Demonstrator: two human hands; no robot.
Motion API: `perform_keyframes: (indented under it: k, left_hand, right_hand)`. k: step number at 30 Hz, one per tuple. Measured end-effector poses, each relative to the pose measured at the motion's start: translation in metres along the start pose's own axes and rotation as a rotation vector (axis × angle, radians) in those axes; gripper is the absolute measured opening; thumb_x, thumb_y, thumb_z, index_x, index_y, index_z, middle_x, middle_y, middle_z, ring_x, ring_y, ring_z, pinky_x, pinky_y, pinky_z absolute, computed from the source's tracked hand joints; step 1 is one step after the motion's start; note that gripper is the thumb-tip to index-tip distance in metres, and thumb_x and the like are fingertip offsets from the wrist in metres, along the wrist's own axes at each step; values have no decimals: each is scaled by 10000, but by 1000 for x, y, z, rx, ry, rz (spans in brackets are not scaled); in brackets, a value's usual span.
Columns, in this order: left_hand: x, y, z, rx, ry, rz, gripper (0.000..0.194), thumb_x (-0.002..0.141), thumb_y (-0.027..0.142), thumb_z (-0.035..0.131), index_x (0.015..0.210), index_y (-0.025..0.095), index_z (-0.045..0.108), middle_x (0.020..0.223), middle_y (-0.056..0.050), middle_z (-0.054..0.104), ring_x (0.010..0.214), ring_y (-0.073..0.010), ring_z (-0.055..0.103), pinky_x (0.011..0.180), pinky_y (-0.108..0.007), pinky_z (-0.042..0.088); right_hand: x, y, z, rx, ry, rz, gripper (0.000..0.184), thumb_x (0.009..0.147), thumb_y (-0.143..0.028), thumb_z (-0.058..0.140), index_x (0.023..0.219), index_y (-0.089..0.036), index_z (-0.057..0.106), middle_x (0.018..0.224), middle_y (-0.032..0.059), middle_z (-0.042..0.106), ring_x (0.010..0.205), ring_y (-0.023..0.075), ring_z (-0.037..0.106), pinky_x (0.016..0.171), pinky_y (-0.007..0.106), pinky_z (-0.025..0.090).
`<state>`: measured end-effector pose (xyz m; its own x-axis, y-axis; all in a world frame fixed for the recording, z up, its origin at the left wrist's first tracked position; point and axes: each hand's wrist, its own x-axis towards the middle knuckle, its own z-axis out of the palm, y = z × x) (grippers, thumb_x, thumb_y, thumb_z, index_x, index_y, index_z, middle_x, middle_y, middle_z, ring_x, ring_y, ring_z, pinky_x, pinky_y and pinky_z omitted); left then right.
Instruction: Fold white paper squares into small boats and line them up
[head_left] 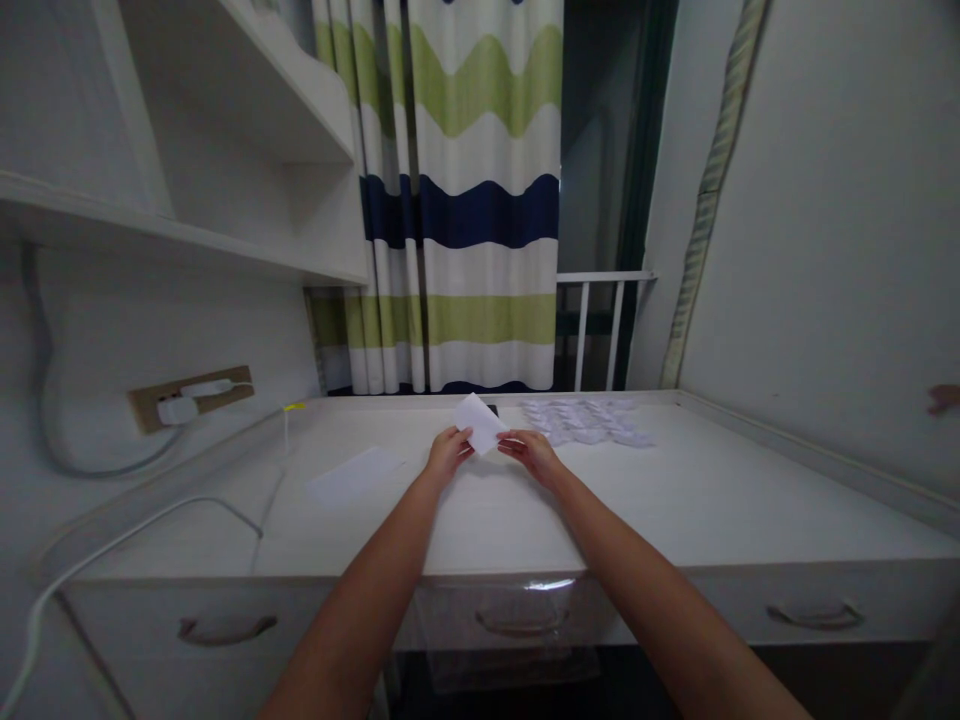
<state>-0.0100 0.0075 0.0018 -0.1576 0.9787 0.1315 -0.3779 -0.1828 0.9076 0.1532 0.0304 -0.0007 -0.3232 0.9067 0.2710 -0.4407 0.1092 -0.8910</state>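
Both my hands hold a small white paper sheet [480, 423] above the far part of the white desk [600, 510]. My left hand [448, 455] grips its left edge, and my right hand [531, 455] pinches its lower right corner. A small dark object [492, 408] partly shows behind the sheet. To the right lies a flat cluster of several small white paper pieces [581, 421]. A larger flat white sheet [354, 475] rests on the desk to the left of my hands, not touching them.
A wall-mounted power socket [191, 395] and white cables [112, 540] run along the left. White shelves [180, 150] overhang there. A striped curtain [480, 200] and a white railing [600, 310] stand beyond the desk. The desk front has drawers with handles [521, 622]. A hand-like shape [943, 399] shows at the right edge.
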Motion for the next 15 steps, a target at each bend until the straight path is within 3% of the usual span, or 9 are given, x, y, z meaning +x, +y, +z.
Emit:
perform_keyframes:
  k: [3, 6, 11, 15]
  left_hand:
    - [1, -2, 0, 108, 9, 42, 258, 531, 249, 707, 746, 138, 618, 729, -52, 643, 625, -130, 573, 630, -267, 446]
    - [1, -4, 2, 209, -58, 49, 305, 478, 254, 730, 739, 130, 634, 742, -66, 651, 651, -157, 580, 628, -286, 447]
    - [-2, -5, 5, 301, -132, 40, 316, 469, 271, 739, 736, 129, 647, 734, -73, 658, 695, -183, 590, 614, -281, 440]
    - [-1, -7, 3, 327, -157, 21, 261, 503, 305, 727, 663, 118, 639, 667, -67, 647, 662, -171, 587, 606, -270, 437]
  right_hand:
    - [2, 3, -4, -143, 86, -8, 154, 531, -283, 669, 574, -149, 607, 663, 29, 628, 680, 138, 576, 712, 295, 464]
    - [2, 5, -6, -268, 156, -23, 229, 520, -293, 691, 700, -176, 612, 674, 4, 619, 659, 126, 565, 631, 257, 452]
    - [3, 8, -7, -299, -13, 7, 297, 498, -351, 709, 685, -145, 605, 597, 11, 601, 589, 130, 556, 577, 254, 441]
    - [4, 10, -9, -276, -7, 36, 287, 485, -332, 725, 646, -140, 584, 550, 2, 587, 558, 128, 552, 557, 253, 443]
